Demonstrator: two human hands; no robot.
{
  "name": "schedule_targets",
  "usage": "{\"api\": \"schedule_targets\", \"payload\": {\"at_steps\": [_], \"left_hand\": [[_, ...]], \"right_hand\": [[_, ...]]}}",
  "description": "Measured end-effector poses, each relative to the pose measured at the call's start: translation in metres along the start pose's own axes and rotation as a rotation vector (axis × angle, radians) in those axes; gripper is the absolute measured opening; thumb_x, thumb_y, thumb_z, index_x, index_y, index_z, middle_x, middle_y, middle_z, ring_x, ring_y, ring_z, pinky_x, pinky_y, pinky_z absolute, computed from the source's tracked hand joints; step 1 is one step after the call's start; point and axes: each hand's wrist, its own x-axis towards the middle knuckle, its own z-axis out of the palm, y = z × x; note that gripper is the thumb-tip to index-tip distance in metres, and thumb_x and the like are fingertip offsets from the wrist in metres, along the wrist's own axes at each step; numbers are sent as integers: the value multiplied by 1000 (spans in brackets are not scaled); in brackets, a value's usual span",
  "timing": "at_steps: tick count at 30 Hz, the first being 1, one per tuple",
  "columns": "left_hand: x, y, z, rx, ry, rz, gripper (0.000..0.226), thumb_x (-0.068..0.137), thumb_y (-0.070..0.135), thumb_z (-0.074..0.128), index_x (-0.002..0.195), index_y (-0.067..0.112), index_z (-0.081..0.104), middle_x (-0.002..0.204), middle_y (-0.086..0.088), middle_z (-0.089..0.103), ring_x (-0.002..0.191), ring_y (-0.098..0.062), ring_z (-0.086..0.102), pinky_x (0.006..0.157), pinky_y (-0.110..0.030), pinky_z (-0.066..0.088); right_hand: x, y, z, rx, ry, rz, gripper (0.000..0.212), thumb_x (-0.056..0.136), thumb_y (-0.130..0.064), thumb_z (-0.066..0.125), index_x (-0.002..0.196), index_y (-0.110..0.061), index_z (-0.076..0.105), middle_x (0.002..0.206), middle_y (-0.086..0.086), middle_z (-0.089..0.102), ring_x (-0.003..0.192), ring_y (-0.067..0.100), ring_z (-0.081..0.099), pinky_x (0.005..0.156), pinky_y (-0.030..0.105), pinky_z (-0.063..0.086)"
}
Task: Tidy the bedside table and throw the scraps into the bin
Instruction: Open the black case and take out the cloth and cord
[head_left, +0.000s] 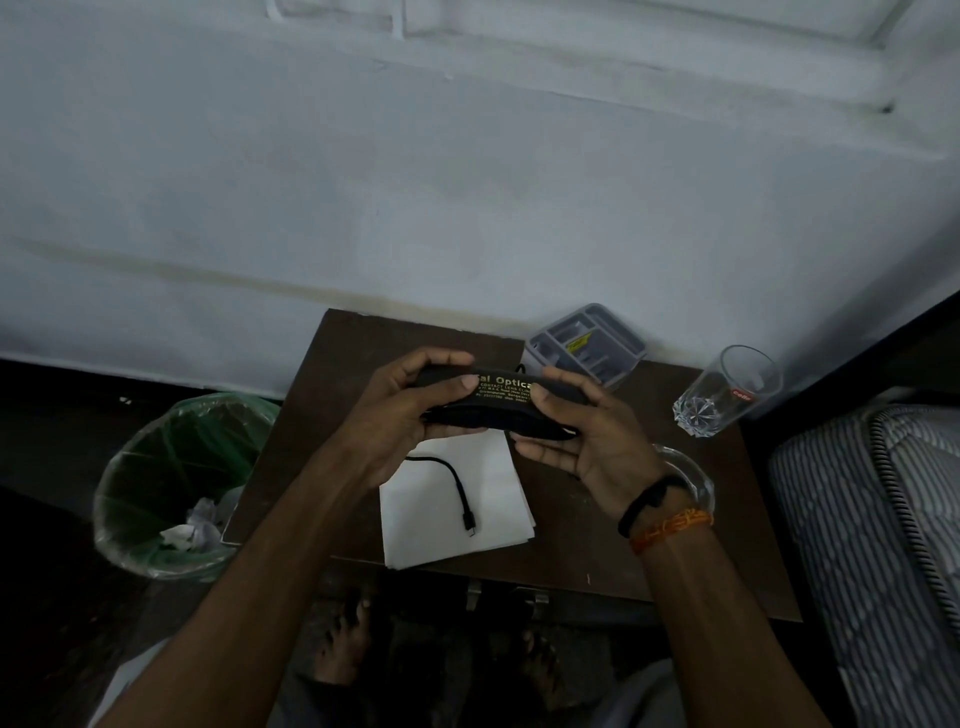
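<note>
Spectacle case: black, gold print on lid, held above the bedside table with its long axis running left-right between both hands. Left hand grips the left end, thumb on the lid, fingers curled over the far edge. Right hand grips the right end, thumb on top, fingers wrapped underneath. Case seems slightly ajar; likely being closed. Bin sits well left of the left fingers, nearer that hand. Paper and cable lie below the case.
</note>
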Motion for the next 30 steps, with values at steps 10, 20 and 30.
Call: {"api": "schedule_targets", "payload": {"at_steps": [10, 20, 30], "left_hand": [[1, -1, -3, -19, 6, -10, 42, 78, 0, 70, 118, -3, 61, 123, -19, 63, 106, -34, 68, 77, -46, 60], [-1, 6, -34, 799, -29, 250, 69, 59, 19, 92, 122, 20, 64, 116, 9, 69, 109, -8, 64, 93, -32, 56], [8, -11, -73, 894, 472, 432, 70, 62, 19, 92, 126, 15, 62, 119, -3, 66, 106, -15, 62, 85, -23, 52]], "right_hand": [[4, 3, 6, 60, 47, -7, 43, 75, -6, 79, 116, -9, 64, 120, 16, 66, 97, 32, 72, 74, 40, 61], [7, 11, 18, 30, 26, -107, 42, 84, -11, 74, 123, -8, 59, 119, 17, 68, 98, 30, 72, 80, 39, 61], [9, 13, 25, -62, 37, -113, 42, 88, -9, 69, 127, -5, 55, 111, 21, 68, 91, 28, 74, 77, 33, 61]]}}
